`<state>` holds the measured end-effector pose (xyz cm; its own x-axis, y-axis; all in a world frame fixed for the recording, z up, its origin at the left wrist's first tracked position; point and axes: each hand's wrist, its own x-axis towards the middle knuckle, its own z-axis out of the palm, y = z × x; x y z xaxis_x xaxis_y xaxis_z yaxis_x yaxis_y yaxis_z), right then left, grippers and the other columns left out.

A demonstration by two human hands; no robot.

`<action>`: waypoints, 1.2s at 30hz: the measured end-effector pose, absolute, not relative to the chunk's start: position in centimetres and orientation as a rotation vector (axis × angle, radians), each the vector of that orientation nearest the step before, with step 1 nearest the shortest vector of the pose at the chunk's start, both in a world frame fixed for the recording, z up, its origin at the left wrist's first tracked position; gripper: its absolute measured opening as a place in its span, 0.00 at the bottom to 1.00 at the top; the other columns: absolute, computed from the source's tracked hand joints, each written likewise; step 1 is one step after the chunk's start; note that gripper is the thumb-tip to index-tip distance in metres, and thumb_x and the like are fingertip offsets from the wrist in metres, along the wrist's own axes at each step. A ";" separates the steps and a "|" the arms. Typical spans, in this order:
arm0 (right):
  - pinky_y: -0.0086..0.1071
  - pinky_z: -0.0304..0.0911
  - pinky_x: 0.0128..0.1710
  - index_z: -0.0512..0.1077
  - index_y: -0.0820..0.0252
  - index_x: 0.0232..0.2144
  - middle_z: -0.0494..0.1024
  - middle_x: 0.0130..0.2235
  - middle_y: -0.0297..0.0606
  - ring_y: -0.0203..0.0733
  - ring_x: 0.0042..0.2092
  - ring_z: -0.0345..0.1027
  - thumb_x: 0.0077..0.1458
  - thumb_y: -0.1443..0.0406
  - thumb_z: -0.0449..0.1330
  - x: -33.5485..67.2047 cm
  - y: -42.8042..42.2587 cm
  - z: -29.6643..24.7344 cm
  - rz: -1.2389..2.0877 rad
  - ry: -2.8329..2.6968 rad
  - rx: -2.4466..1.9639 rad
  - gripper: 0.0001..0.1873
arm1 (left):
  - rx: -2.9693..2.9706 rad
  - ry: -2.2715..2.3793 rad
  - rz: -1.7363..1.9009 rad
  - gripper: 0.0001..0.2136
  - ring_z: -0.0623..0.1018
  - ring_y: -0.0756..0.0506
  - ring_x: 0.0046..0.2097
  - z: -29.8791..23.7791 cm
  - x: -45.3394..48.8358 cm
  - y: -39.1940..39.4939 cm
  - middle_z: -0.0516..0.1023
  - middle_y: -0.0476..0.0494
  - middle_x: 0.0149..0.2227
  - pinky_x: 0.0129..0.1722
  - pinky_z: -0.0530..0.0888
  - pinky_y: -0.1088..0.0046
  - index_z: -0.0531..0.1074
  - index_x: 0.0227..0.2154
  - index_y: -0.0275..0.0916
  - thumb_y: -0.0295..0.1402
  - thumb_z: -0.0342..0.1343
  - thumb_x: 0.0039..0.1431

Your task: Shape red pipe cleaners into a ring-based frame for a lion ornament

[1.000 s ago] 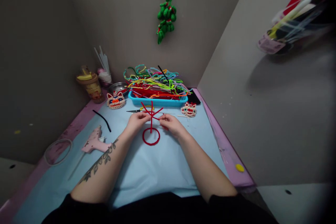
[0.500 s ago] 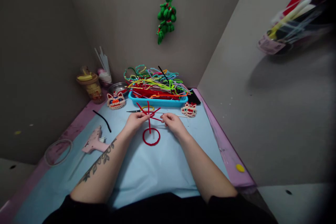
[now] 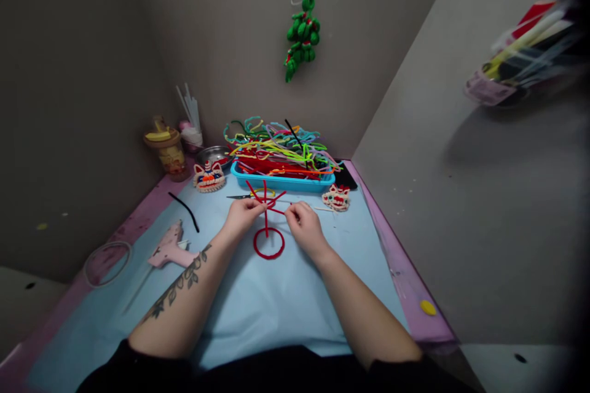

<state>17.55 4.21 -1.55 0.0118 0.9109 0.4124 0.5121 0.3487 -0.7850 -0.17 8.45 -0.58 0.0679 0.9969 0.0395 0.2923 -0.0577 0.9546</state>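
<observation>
Several crossed red pipe cleaners [image 3: 266, 224] spread like spokes above the blue cloth. At their crossing, my left hand [image 3: 244, 216] pinches them between thumb and fingertips. My right hand [image 3: 306, 227] has its fingers curled, with the thumb and a fingertip at the end of the spoke that points right. Just below the spokes lies a red pipe cleaner ring [image 3: 269, 257] on the cloth. One spoke reaches down to the ring's upper inside. Behind the spokes are scissors [image 3: 238, 197] with yellow handles, partly covered.
A blue basket [image 3: 286, 183] of colourful pipe cleaners stands at the back. Lion-head pieces [image 3: 209, 179] [image 3: 336, 198] lie on either side. A pink glue gun [image 3: 170, 250] and black pipe cleaner [image 3: 185, 211] lie left, near a cup [image 3: 169, 156]. Grey walls enclose the table.
The whole view has shifted, so things appear a little farther right and lower. My right fingertips have come down onto the end of the right-pointing spoke. My left hand keeps its pinch.
</observation>
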 end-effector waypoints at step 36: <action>0.29 0.56 0.27 0.69 0.60 0.22 0.68 0.20 0.31 0.34 0.24 0.59 0.47 0.56 0.61 17.5 4.6 -1.2 1.002 -1.223 -1.211 0.13 | 1.211 1.092 1.038 0.17 0.74 0.45 0.34 -0.8 1.3 7.3 0.80 0.43 0.30 0.38 0.69 0.69 0.78 0.29 0.34 0.43 0.66 0.40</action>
